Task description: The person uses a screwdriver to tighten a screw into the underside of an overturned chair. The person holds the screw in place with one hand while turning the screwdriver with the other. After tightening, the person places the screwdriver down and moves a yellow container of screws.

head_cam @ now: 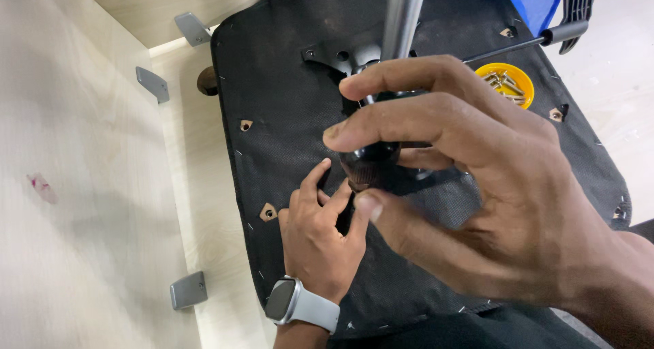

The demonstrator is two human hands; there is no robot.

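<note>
Black fabric covers the chair seat (286, 103), which lies underside up on a pale wood counter (88, 185). A dark mount plate (334, 54) sits on the seat at 12 o'clock, with a chrome shaft (402, 15) rising from it toward the camera.

Right hand (477, 206): thumb and two fingers pinch the dark chuck (368, 165) of a driver; the grip is closed on it. Left hand (317, 233), watch on the wrist, at 6 o'clock of the chuck: fingertips curled at the tool's tip, touching or guiding it. Whether it holds a screw cannot be told.

Progress, as a judgement: plate placed, fastening under way. Open holes (268, 213) show at 9 and 3 o'clock of the seat, and a yellow dish (505, 83) of screws at 2 o'clock is well stocked, so much appears left.

Room: seat edge runs close along the left hand at 9 o'clock; grey brackets (188, 290) stand beyond it. The shaft crowds the right hand at 12 o'clock. A black lever (524, 43) lies at 1 o'clock.
</note>
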